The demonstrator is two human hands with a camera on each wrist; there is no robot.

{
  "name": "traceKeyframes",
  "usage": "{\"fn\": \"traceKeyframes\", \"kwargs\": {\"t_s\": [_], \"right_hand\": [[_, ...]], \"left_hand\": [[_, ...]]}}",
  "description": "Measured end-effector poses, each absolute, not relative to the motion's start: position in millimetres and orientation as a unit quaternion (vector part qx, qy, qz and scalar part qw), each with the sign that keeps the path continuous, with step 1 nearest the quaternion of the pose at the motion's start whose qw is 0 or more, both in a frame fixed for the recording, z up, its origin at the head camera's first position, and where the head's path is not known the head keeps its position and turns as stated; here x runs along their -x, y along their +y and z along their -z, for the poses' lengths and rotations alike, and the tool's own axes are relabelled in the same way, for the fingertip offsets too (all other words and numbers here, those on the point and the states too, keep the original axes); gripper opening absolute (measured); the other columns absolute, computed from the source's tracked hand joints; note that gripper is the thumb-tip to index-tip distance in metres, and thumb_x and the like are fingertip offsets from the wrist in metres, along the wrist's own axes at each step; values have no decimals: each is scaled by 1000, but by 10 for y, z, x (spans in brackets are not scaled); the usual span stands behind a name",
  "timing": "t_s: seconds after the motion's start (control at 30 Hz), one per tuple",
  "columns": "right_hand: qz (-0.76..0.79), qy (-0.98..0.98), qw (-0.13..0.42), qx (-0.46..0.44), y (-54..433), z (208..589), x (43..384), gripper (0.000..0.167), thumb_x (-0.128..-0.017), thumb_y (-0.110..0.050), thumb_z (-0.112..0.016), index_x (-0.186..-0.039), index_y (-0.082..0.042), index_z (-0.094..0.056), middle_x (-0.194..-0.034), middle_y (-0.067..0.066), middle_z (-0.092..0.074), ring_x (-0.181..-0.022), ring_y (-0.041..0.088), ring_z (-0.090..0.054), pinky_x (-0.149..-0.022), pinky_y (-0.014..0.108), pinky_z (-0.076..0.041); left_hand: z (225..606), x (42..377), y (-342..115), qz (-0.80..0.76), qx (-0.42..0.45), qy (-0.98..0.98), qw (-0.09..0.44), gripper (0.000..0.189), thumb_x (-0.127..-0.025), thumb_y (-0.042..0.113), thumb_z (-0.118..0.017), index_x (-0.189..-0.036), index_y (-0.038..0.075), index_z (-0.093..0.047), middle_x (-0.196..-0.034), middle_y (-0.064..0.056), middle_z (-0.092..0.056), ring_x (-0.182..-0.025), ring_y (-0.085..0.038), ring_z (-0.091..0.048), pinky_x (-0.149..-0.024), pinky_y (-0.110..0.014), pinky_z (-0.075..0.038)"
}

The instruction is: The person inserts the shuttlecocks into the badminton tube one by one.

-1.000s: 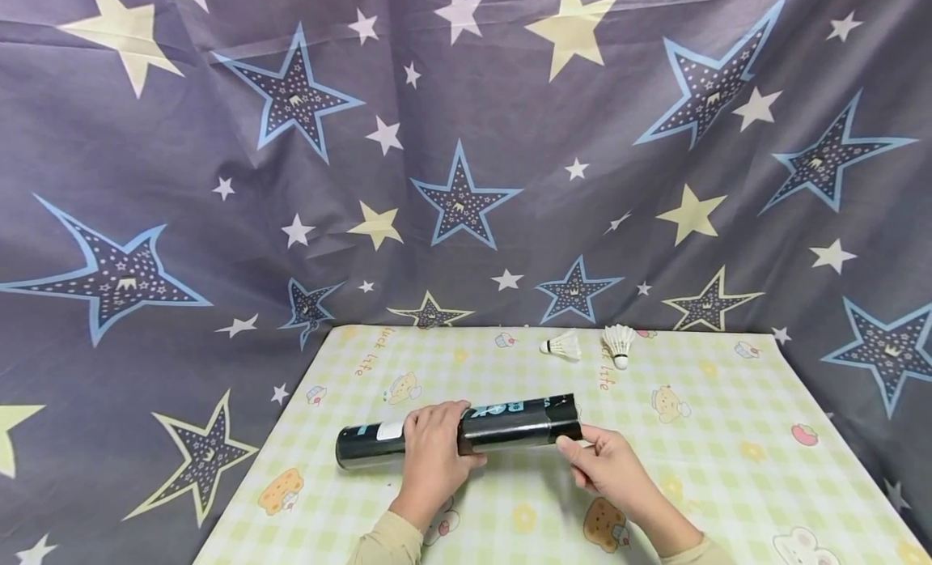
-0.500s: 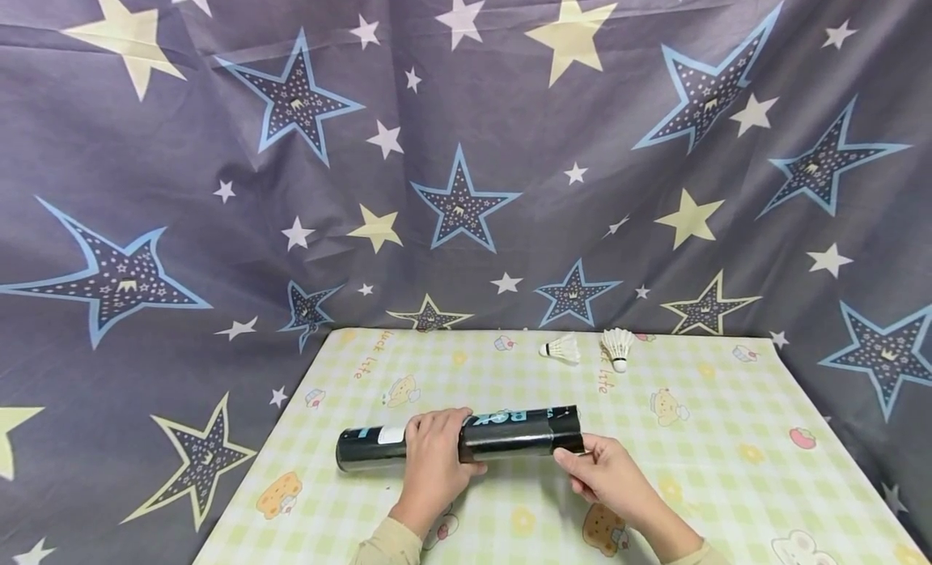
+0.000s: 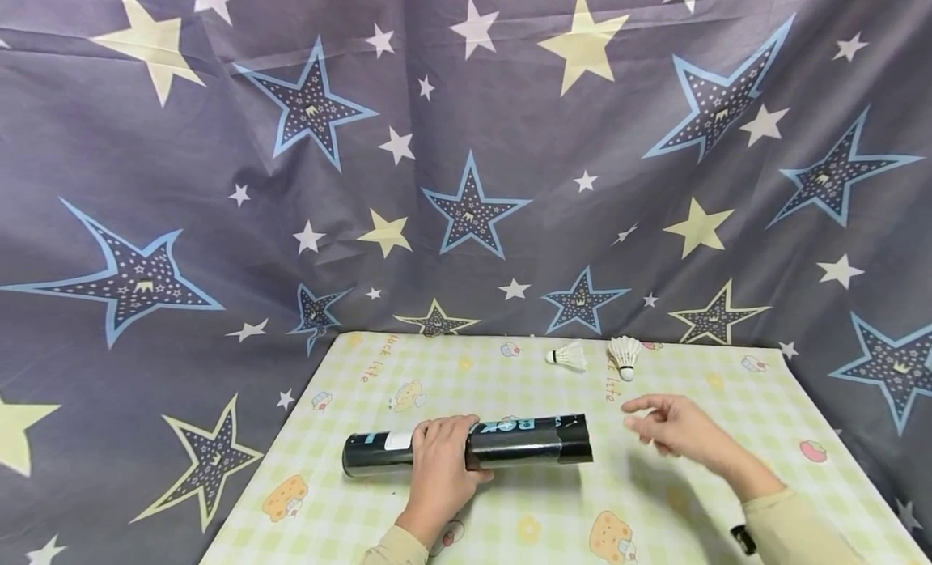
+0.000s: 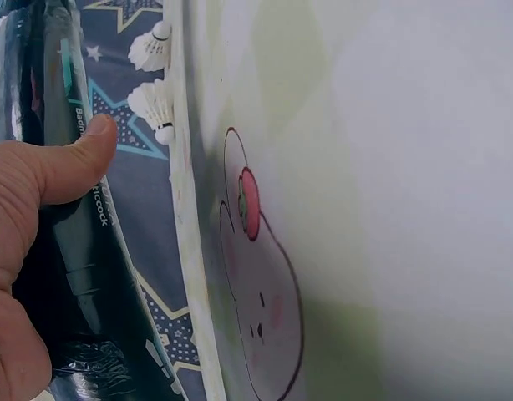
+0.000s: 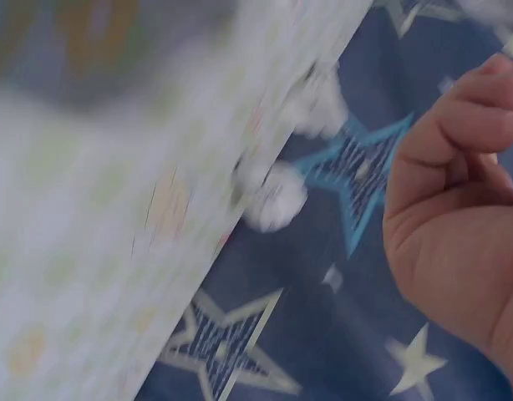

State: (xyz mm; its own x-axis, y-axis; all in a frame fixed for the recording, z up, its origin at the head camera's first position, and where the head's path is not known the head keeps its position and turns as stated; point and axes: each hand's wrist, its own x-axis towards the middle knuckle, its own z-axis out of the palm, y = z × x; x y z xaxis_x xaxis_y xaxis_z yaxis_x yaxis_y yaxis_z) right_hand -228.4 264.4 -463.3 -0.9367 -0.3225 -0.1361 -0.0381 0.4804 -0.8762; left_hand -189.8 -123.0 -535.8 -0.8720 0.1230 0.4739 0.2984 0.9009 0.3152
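Observation:
A long black shuttlecock tube (image 3: 520,442) with blue lettering lies across the middle of the table, its right end angled a little toward the far side. My left hand (image 3: 442,460) grips it around the middle from above; in the left wrist view the thumb (image 4: 85,163) lies along its printed side. To the right of the tube, my right hand (image 3: 673,426) hovers above the cloth with fingers loosely bent and nothing visible in them. Two white feather shuttlecocks, one on its side (image 3: 568,356) and one with its cork toward me (image 3: 624,357), lie near the far edge.
A green-and-white checked cloth (image 3: 728,403) with cartoon prints covers the table. Behind and beside it hangs a dark star-patterned curtain (image 3: 502,128). At the right wrist, a small black strap piece (image 3: 743,540) shows by the sleeve.
My right hand has let go of the tube's right end and moved right, away from it. The left hand keeps its grip. The view has shifted slightly.

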Motion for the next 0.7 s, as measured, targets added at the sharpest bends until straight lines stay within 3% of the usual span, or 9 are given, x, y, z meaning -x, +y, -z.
{"fn": "traceKeyframes", "kwargs": {"t_s": [0.2, 0.3, 0.43, 0.57, 0.7], "right_hand": [[424, 900, 89, 41, 3012, 4507, 2802, 48, -107, -32, -67, -140, 4, -63, -85, 6, -71, -61, 14, -57, -49, 26, -43], [372, 925, 66, 46, 3056, 4535, 3033, 52, -108, -32, -64, -142, 7, -60, -91, 12, -76, -67, 19, -64, -56, 32, -50], [256, 964, 24, 74, 3001, 4614, 3278, 59, -105, -29, -65, -143, 13, -55, -115, 30, -75, -93, 42, -74, -82, 52, -61], [180, 981, 8, 72, 2896, 4701, 3444, 68, -102, -27, -64, -150, 17, -43, -142, 42, -57, -131, 60, -56, -108, 69, -49], [172, 983, 33, 48, 2780, 4787, 3552, 75, -104, -25, -62, -158, 15, -30, -155, 48, -36, -139, 64, -45, -112, 72, -44]], "left_hand": [[5373, 1891, -1227, 195, 113, -948, 223, 91, -55, 41, -108, -134, 21, -68, -127, -2, -75, -119, -26, -66, -112, -56, -40], [5390, 1875, -1234, 193, 113, -951, 212, 89, -56, 41, -108, -133, 22, -68, -128, 0, -75, -119, -24, -67, -113, -55, -40], [5393, 1866, -1229, 192, 114, -952, 209, 88, -56, 40, -108, -132, 23, -69, -127, 1, -75, -119, -23, -67, -112, -55, -40], [5387, 1867, -1225, 190, 116, -953, 205, 87, -56, 41, -107, -132, 24, -69, -126, 3, -76, -119, -22, -66, -112, -54, -40], [5393, 1857, -1229, 182, 116, -955, 205, 87, -55, 43, -107, -131, 24, -69, -125, 4, -76, -119, -21, -66, -111, -54, -41]]}}
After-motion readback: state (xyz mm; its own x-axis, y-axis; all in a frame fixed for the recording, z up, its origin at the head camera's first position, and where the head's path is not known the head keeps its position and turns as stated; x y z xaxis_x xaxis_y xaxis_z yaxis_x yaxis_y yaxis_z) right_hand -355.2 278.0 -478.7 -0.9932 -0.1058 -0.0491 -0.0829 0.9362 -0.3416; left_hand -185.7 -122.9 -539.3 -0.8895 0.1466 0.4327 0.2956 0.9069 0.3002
